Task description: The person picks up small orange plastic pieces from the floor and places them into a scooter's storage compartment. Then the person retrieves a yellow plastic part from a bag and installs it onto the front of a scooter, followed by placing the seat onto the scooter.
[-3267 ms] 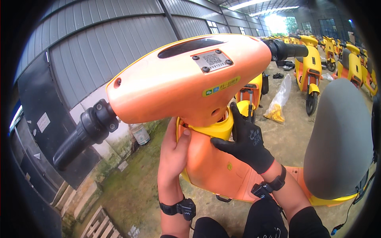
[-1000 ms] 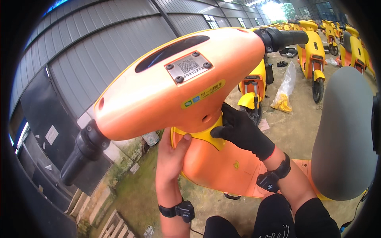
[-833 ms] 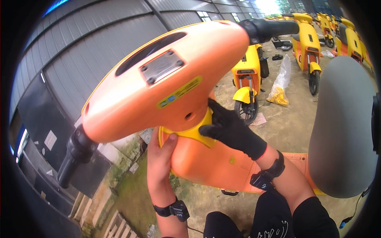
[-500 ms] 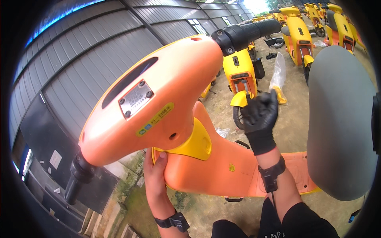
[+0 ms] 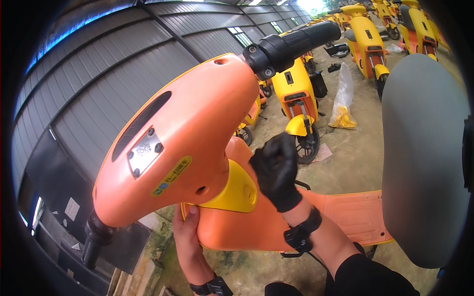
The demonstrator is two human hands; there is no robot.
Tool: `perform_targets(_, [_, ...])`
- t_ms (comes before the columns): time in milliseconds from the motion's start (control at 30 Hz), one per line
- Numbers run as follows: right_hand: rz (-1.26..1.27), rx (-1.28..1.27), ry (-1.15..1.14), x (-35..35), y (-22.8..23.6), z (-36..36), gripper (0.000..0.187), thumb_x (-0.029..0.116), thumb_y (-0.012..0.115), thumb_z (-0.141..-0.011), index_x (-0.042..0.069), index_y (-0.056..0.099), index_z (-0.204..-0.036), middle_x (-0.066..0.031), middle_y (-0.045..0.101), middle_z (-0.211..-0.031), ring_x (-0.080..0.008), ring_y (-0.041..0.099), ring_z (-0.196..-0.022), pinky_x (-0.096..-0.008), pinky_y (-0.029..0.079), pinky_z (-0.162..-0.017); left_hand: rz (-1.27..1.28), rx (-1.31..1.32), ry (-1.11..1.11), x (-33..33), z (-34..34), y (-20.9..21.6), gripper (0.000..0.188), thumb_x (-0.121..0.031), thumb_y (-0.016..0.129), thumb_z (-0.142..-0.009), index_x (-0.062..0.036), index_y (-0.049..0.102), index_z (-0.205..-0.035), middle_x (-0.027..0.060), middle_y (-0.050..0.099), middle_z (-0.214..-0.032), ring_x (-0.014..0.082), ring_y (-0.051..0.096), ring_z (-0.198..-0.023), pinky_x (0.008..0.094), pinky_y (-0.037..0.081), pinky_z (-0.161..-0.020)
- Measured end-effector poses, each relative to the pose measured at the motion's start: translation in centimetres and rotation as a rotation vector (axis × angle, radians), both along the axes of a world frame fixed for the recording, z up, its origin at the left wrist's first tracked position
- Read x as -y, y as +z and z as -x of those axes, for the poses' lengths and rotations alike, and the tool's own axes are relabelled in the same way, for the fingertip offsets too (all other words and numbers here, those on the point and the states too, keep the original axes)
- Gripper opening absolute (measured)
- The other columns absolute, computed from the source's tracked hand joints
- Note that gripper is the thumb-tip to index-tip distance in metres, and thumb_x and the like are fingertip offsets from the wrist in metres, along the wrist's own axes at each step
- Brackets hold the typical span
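Note:
An orange electric scooter stands before me, its orange handlebar cover point(image 5: 197, 113) tilted, with black grips at both ends and a screwed-on code plate point(image 5: 144, 152). My bare left hand point(image 5: 186, 224) holds the edge of the orange front panel point(image 5: 232, 229) below the yellow neck piece point(image 5: 237, 192), thumb on the near face and fingers hidden behind. My right hand point(image 5: 276, 170), in a black glove, is closed above the panel, just right of the neck piece. Whether anything is inside its curled fingers cannot be seen. Both wrists wear black straps.
The scooter's grey seat point(image 5: 424, 158) rises at the right, beyond the orange footboard point(image 5: 353, 212). Several yellow scooters point(image 5: 365, 42) are parked behind. A clear plastic bag point(image 5: 343, 98) with yellow contents lies on the floor. A grey metal wall point(image 5: 108, 74) runs along the left.
My closed right hand has moved left and downward, nearer the neck piece. My left hand keeps its hold on the panel. The view has shifted slightly, and the handlebar cover appears lower and farther left.

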State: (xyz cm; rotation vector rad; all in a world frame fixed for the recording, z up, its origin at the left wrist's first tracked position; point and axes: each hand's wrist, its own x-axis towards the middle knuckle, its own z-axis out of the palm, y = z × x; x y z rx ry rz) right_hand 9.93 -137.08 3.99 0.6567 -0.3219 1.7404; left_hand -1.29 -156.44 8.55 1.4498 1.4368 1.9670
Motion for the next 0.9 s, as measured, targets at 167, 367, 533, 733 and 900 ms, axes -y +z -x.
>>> perform_targets(167, [-0.258, -0.392, -0.367, -1.1, 4.0, -3.4, 0.047, 0.043, 0.029, -0.107, 0.018, 0.038, -0.067, 0.0025, 0.028, -0.051, -0.0108, 0.027, -0.037, -0.0267, 0.026, -0.038, 0.003, -0.073, 0.054, -0.1, -0.3, 0.2, 0.060, -0.018, 0.062, -0.095, 0.0078, 0.038, -0.144, 0.0151, 0.052, -0.140, 0.0229, 0.056, -0.123, 0.0335, 0.045, -0.101])
perform_targets(367, [-0.057, -0.162, 0.133, 1.4, 3.3, 1.8, 0.045, 0.046, 0.040, -0.105, 0.017, 0.040, -0.070, 0.0002, 0.033, -0.059, -0.0144, 0.036, -0.047, -0.0265, 0.031, -0.045, -0.011, -0.048, 0.005, -0.1, -0.8, 0.4, 0.055, -0.013, 0.059, -0.097, 0.0051, 0.040, -0.144, 0.0118, 0.053, -0.138, 0.0189, 0.053, -0.123, 0.0313, 0.042, -0.103])
perform_targets(533, [0.029, -0.167, -0.091, 1.2, 1.4, -2.2, 0.043, 0.044, 0.039, -0.105, 0.017, 0.040, -0.072, 0.0035, 0.030, -0.051, -0.0107, 0.031, -0.041, -0.0266, 0.032, -0.044, 0.011, -0.029, -0.030, 0.1, -1.2, 0.8, 0.052, -0.011, 0.059, -0.097, 0.0039, 0.040, -0.144, 0.0095, 0.054, -0.136, 0.0171, 0.052, -0.122, 0.0306, 0.041, -0.103])
perform_targets(733, [0.160, 0.032, -0.338, 5.9, -2.5, 3.5, 0.028, 0.023, 0.040, -0.102, 0.014, 0.037, -0.076, -0.0003, 0.027, -0.055, -0.0143, 0.029, -0.039, -0.0280, 0.032, -0.045, -0.004, -0.023, -0.049, 0.0, -1.1, 1.0, 0.054, -0.011, 0.060, -0.097, 0.0045, 0.040, -0.144, 0.0101, 0.054, -0.136, 0.0171, 0.052, -0.122, 0.0309, 0.041, -0.103])
perform_targets(900, [0.108, -0.008, -0.065, 2.8, -4.9, 1.6, 0.032, 0.030, 0.043, -0.104, 0.013, 0.046, -0.077, 0.0022, 0.031, -0.054, -0.0138, 0.032, -0.039, -0.0295, 0.032, -0.041, 0.028, -0.025, -0.048, 0.3, -1.0, 0.8, 0.053, -0.012, 0.060, -0.097, 0.0049, 0.040, -0.143, 0.0103, 0.055, -0.135, 0.0174, 0.052, -0.122, 0.0312, 0.042, -0.103])
